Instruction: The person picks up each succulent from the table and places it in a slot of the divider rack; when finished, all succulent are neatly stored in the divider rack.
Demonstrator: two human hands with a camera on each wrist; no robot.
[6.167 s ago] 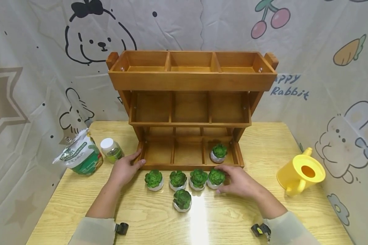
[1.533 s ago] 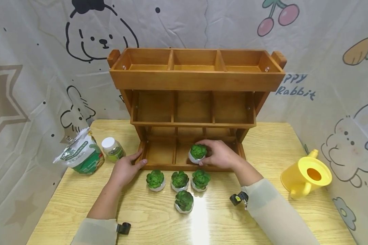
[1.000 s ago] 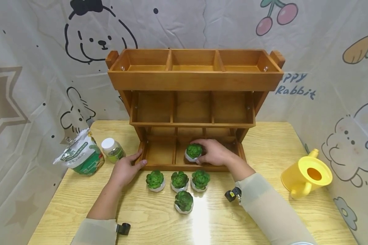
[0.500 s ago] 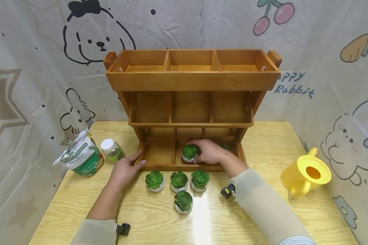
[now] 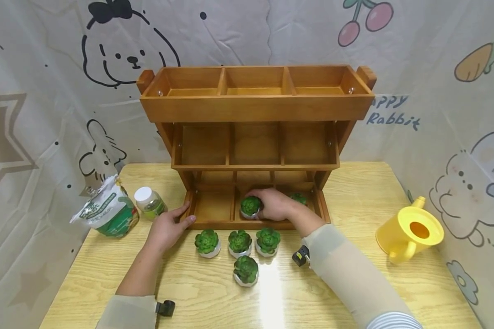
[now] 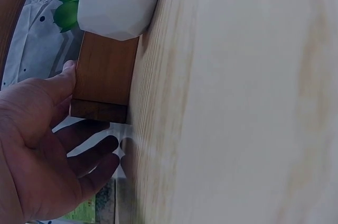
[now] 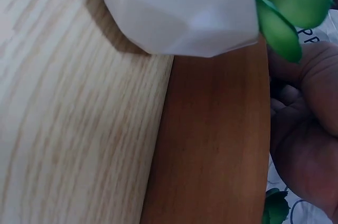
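A three-tier wooden planter shelf (image 5: 257,109) stands at the back of the table. In the bottom tier's middle compartment, my right hand (image 5: 273,204) holds a small potted succulent (image 5: 251,205) by its white pot, near the divider on the left. Partly behind that hand, another succulent (image 5: 298,198) sits in the right compartment. My left hand (image 5: 166,230) grips the bottom tier's left front corner, thumb on the edge, as the left wrist view shows on the wooden end (image 6: 103,76). Three succulents (image 5: 240,243) line up before the shelf, with one more succulent (image 5: 246,270) nearer me.
Left of the shelf are a white-and-green bag (image 5: 111,210) and a white-capped jar (image 5: 150,203). A yellow watering can (image 5: 409,233) stands on the right side of the table (image 5: 313,292). A printed curtain (image 5: 238,32) hangs behind and at both sides.
The rightmost succulent of the table row was picked up by my right hand and brought into the bottom middle compartment, then shifted leftward there. My left hand has stayed at the corner.
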